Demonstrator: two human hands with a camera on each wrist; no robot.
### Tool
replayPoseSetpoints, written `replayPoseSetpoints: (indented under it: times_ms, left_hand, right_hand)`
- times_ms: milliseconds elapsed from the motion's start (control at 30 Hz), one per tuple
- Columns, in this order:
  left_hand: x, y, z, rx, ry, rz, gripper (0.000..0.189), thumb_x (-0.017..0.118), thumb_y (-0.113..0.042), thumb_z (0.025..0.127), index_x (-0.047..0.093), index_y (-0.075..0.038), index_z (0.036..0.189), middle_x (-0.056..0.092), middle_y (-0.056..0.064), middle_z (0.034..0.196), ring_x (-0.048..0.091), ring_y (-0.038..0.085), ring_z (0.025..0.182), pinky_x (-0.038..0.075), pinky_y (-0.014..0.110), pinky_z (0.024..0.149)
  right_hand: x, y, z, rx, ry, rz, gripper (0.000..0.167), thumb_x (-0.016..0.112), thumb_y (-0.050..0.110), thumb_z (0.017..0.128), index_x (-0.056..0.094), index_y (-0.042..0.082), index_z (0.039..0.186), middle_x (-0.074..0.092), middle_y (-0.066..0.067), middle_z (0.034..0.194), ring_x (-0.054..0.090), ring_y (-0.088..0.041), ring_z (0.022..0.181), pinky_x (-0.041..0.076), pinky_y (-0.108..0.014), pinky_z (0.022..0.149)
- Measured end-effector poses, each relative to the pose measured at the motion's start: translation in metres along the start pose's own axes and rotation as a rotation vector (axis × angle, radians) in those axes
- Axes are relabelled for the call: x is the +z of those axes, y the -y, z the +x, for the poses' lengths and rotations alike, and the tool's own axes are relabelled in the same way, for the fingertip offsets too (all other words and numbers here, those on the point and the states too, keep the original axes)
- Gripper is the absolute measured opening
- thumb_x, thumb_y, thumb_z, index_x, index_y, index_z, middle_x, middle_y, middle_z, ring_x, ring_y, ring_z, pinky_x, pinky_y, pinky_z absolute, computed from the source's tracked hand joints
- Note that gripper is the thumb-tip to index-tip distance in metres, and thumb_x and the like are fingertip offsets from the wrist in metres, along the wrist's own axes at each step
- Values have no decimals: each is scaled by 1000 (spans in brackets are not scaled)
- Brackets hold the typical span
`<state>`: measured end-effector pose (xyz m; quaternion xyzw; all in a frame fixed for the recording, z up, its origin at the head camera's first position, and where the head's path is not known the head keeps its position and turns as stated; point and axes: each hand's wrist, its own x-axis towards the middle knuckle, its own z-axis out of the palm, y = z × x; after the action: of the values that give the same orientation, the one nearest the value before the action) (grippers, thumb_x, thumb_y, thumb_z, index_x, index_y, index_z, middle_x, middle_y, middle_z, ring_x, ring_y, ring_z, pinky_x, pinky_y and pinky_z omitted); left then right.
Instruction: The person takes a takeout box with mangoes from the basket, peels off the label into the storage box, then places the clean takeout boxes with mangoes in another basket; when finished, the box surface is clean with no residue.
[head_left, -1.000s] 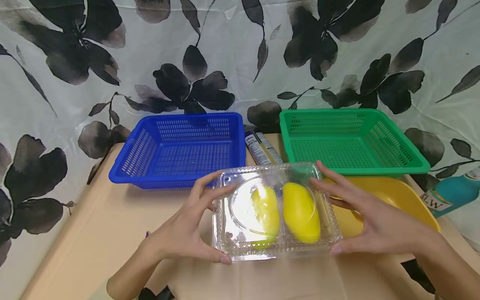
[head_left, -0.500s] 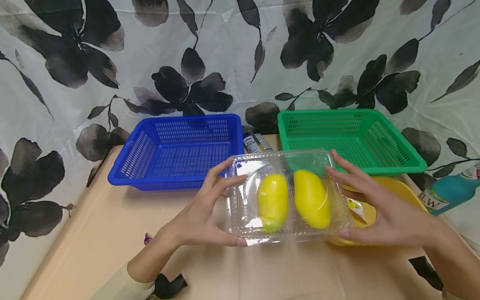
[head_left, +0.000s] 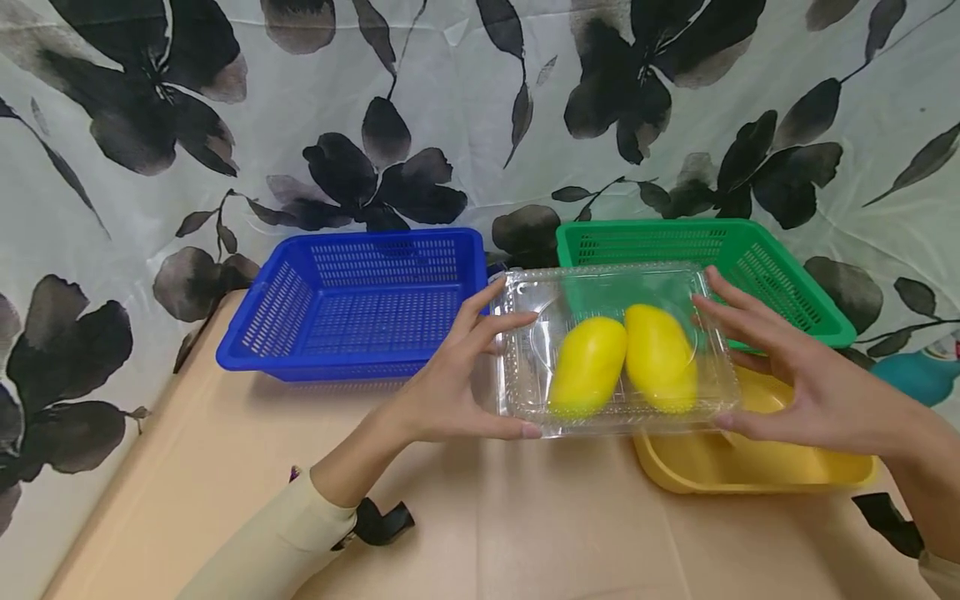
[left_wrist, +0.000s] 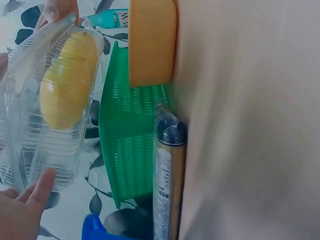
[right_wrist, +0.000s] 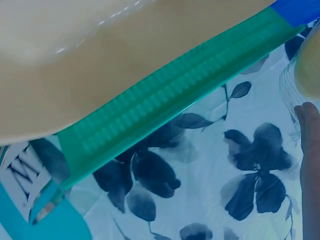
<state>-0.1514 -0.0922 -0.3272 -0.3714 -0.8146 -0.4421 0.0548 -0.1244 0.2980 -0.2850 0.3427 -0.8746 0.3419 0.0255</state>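
A clear plastic clamshell box [head_left: 525, 358] with two yellow mangoes [head_left: 588, 367] inside is held up between both hands in the head view. My left hand [head_left: 465, 383] grips its left end, thumb at the near edge and fingers along the far side. Gripping the right end, my right hand [head_left: 802, 379] has its thumb at the near corner. The mangoes lean together at their far ends. In the left wrist view the box [left_wrist: 30, 145] looks closed and is raised above the table. Only part of the right hand [right_wrist: 311, 150] shows in the right wrist view, beside the box.
A blue basket [head_left: 375, 325] stands at the back left and a green basket [head_left: 645, 242] at the back right. A yellow tray [head_left: 765, 475] lies under the box's right end. A can [left_wrist: 167, 175] lies between the baskets. At far right is a teal bottle [head_left: 915, 377].
Both hands have carried the box to the right and away from the body, now overlapping the green basket. The mangoes inside have shifted right and come together.
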Motion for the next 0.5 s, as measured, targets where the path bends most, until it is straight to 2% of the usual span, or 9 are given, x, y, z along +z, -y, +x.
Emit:
replayPoseSetpoints:
  times_ms: [133, 233, 367, 500]
  left_hand:
    - [4, 1, 23, 49, 4, 7, 101, 95, -37, 68, 44, -28, 155, -1, -3, 173, 47, 23, 139, 53, 39, 102]
    - [7, 1, 40, 88, 5, -3, 100, 95, -35, 69, 44, -24, 155, 0, 2, 173, 37, 23, 148, 52, 36, 103]
    - [9, 2, 57, 87, 20, -23, 98, 95, -33, 71, 44, -24, 155, -1, 2, 173, 26, 23, 154, 50, 34, 105]
    - [14, 7, 70, 59, 43, -66, 97, 93, -32, 75, 41, -25, 157, -5, -4, 173, 26, 22, 153, 51, 35, 104]
  right_hand:
    - [-10, -12, 1, 0, -20, 8, 115, 90, -11, 67, 30, 9, 162, 3, -8, 174, 34, 5, 145, 37, -2, 98]
    - [-18, -21, 2, 25, -27, 36, 116, 88, -14, 68, 27, 10, 163, 1, -7, 174, 37, 6, 142, 38, -3, 98]
    - [-28, -29, 3, 73, -44, 53, 116, 87, -14, 69, 26, 14, 164, 0, -3, 174, 39, 8, 138, 39, -2, 95]
    - [-35, -38, 4, 100, -68, 33, 116, 87, -14, 69, 28, 15, 164, 2, -2, 174, 41, 10, 134, 39, 0, 92]
